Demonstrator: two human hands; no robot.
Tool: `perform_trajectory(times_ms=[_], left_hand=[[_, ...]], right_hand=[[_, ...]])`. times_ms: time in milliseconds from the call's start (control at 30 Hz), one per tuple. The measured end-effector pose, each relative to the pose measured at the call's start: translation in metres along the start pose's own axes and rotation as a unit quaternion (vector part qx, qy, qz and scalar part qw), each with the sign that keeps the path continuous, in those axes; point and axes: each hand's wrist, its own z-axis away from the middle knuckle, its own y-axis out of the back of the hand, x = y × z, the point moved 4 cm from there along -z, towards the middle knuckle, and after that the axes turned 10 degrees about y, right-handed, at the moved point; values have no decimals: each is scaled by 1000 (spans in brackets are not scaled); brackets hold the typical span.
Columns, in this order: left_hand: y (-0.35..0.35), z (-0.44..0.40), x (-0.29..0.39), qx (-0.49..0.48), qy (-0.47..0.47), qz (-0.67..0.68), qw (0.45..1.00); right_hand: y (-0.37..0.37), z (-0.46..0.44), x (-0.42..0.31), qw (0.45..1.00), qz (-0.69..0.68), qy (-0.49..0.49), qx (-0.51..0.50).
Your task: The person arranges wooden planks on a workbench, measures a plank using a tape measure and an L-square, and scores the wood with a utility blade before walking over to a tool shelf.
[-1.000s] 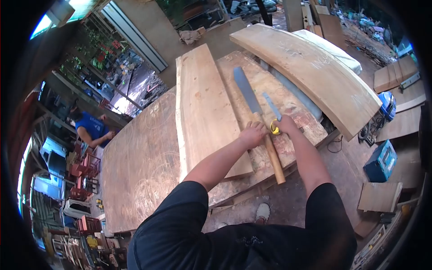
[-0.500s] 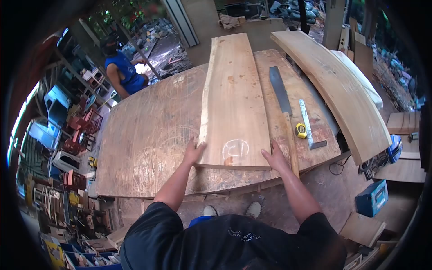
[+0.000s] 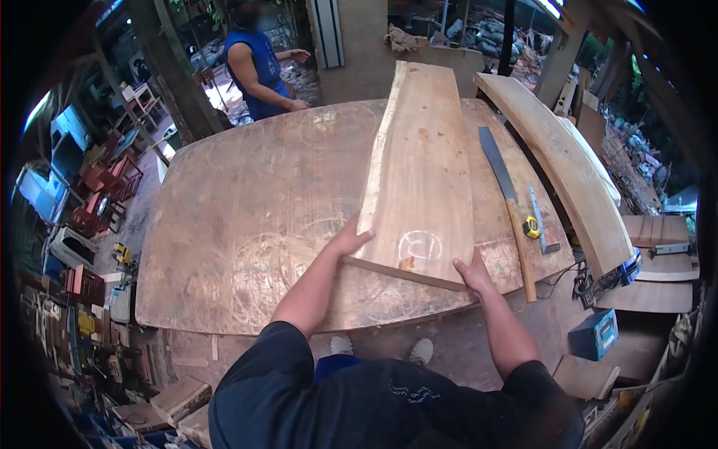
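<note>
Left hand [image 3: 351,238] and right hand [image 3: 473,274] hold a plank [image 3: 425,172] by its near end, right of the middle of the surface [image 3: 247,202].
From the left, a person in a blue sleeveless top [image 3: 256,71] stands at the far edge, toward the far left corner; the left hand grips the plank's pale long side by its near left corner, thumb on top; the plank, with a white circle drawn near its close end, slants from just inside the near edge toward the far edge; the right hand clasps its near right corner; a machete [image 3: 514,213] lies beside it, wooden handle at the near edge; a yellow tape measure [image 3: 531,227] and a square [image 3: 535,206] sit by the near right corner; a second slab [image 3: 557,161] runs along the right edge.
</note>
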Motion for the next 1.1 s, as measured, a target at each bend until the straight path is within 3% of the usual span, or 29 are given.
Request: perform_trajectory(times_ms=[133,233,300,567,700,800,867,933,1000,1100], left_hand=[[84,4,-4,-111,18,16,994],[118,-18,-39,-125,-54,-28,990],[131,-34,-65,-140,-53,-25,988],[138,-15,-63,-165,-32,4,986],[127,5,-56,-148,-17,-6,989],[112,0,-59,-144,30,6,989],[111,1,-59,-140,127,52,981],[107,2,-54,-93,144,-1,985],[110,11,-64,43,193,-54,979],[113,5,-49,-24,245,-34,969]], right_hand=[[-91,19,-45,999,11,6,39],[-134,21,-41,994,47,34,88],[-149,25,-42,993,56,26,96],[-159,46,-53,982,137,46,122],[-139,52,-38,988,93,24,118],[-115,52,-34,986,124,14,106],[-104,45,-20,991,63,-39,109],[-92,23,-19,990,2,-85,112],[-100,30,-12,973,-48,-203,95],[-97,8,11,967,-77,-212,118]])
